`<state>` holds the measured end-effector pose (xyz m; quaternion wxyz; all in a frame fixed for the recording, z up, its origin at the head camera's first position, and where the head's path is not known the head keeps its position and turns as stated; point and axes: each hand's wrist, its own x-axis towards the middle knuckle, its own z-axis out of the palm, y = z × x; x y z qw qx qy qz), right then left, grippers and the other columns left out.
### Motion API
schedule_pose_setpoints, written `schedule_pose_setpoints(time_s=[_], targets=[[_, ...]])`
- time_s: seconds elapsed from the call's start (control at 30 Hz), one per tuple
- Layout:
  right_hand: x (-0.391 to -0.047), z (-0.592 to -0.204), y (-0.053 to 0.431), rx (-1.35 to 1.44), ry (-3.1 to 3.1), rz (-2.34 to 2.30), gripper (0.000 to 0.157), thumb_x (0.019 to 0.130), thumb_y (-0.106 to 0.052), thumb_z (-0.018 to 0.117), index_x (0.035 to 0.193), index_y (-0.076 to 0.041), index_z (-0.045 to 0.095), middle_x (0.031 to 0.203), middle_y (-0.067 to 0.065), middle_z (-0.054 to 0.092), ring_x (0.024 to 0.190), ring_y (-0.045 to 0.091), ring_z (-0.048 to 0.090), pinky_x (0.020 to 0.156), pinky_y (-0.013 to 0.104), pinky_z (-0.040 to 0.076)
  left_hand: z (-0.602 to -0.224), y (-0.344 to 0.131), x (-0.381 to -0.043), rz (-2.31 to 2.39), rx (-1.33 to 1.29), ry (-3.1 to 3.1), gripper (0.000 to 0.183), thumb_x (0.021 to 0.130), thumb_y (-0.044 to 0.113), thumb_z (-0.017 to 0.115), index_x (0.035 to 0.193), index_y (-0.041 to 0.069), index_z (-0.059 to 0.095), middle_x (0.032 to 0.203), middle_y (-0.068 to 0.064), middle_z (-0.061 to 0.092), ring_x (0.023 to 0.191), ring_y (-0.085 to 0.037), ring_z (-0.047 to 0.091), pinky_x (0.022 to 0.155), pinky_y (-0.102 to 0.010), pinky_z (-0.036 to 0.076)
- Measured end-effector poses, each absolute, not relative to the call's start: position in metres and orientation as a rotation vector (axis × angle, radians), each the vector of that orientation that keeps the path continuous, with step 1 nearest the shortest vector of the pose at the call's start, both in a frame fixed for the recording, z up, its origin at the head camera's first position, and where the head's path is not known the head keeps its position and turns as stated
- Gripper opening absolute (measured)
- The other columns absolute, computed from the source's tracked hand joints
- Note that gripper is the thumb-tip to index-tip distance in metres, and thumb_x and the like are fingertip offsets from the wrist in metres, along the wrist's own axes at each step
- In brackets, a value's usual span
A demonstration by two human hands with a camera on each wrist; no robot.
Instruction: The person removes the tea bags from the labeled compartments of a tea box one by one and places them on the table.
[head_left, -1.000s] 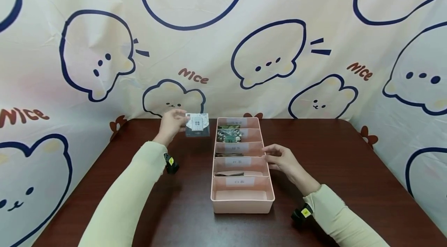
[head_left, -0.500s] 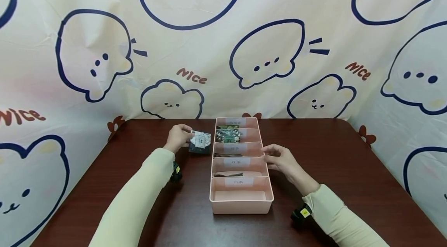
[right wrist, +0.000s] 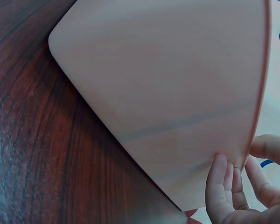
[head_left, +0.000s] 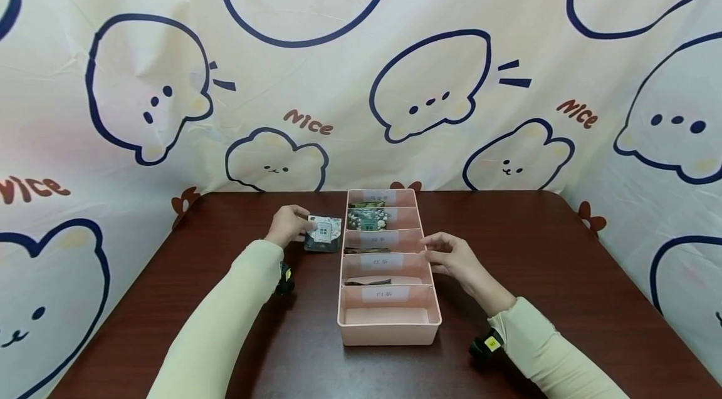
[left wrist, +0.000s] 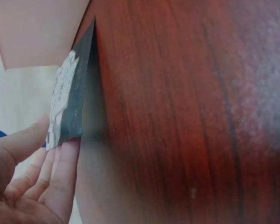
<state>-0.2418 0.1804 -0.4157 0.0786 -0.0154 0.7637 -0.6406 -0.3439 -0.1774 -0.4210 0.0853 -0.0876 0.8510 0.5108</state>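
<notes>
My left hand pinches a flat dark green and white tea sachet by its left edge, just left of the box. In the left wrist view the thumb lies on the sachet's printed side and the fingers behind it. A long pink divided box stands in the middle of the table. My right hand holds its right rim; in the right wrist view the fingers press the outer wall while another digit reaches over the rim. Labelled compartments hold sachets; the nearest one shows none.
A green patterned sachet leans in a rear compartment, with thin sachet edges in others. The dark brown table ends at a cartoon-printed cloth behind.
My left hand has lowered the sachet toward the table and slightly right, to beside the box. The right hand stays on the box rim.
</notes>
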Motion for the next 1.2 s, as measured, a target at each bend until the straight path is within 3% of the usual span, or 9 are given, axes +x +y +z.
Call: schedule_pose_setpoints(time_s=[0.43,0.83,1.2], targets=[[-0.242,-0.417,0.182,-0.073,2.27,-1.919,0.037,0.088,-0.003,0.066,0.121,0.008,0.056,0.096,0.004,0.06,0.084,0.008,0.062,0.075,0.029,0.058,-0.43,-0.177,-0.346,1.452,-0.265,2.571,0.041,0.083,0.005,0.075,0.119,-0.001,0.059,0.116,-0.021,0.06,0.101,-0.034,0.065,0.078,-0.039,0.059],[-0.242,-0.415,0.181,-0.081,2.273,-1.916,0.038,0.087,-0.003,0.065,0.122,0.009,0.055,0.102,0.008,0.062,0.083,0.008,0.063,0.076,0.03,0.057,-0.431,-0.176,-0.346,1.41,-0.273,2.591,0.039,0.083,0.006,0.076,0.117,-0.004,0.06,0.119,-0.023,0.058,0.099,-0.034,0.066,0.078,-0.038,0.059],[-0.242,-0.415,0.181,-0.077,2.287,-1.899,0.036,0.088,-0.004,0.065,0.12,0.007,0.057,0.097,0.003,0.06,0.084,0.008,0.062,0.074,0.029,0.057,-0.43,-0.174,-0.346,1.383,-0.316,2.596,0.038,0.083,0.008,0.076,0.117,-0.002,0.062,0.12,-0.022,0.058,0.1,-0.033,0.067,0.08,-0.038,0.058]])
